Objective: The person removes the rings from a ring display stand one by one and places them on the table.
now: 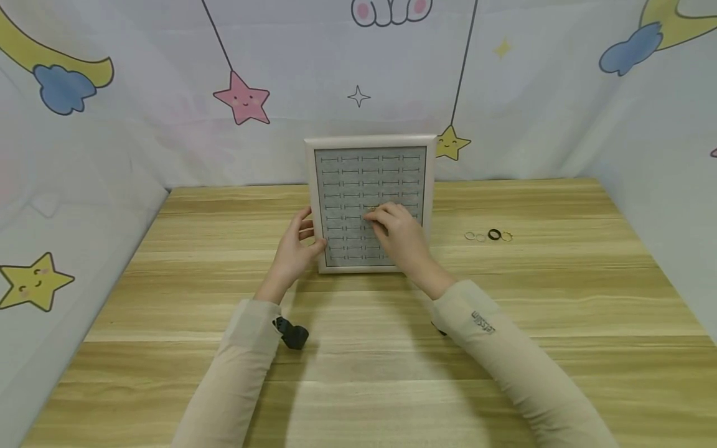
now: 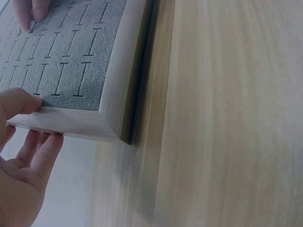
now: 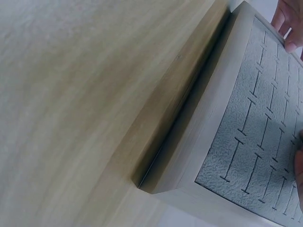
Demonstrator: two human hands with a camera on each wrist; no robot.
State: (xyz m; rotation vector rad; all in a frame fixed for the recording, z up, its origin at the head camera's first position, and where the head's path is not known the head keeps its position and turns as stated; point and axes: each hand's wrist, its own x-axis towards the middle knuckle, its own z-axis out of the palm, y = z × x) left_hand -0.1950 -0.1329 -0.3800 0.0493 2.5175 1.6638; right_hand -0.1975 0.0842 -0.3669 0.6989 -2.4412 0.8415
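A ring display board (image 1: 370, 174) with a pale wooden frame and grey fabric slit in rows stands upright on the table. My left hand (image 1: 295, 247) holds its left side, the thumb on the front of the frame and the fingers behind, as the left wrist view also shows. In front of the slits, right of the board's middle, my right hand (image 1: 404, 239) pinches a small ring (image 1: 372, 208) between thumb and fingertips at one slit. Most of that ring is hidden by the fingers. The right wrist view shows only the edge of the right fingers (image 3: 298, 172).
Several rings lie in a short row on the table to the right of the board, among them a thick black ring (image 1: 494, 239) and thin metallic ones. Wood-grain tabletop (image 1: 358, 386) spreads around the board. A patterned cloth (image 1: 313, 50) hangs behind and at the sides.
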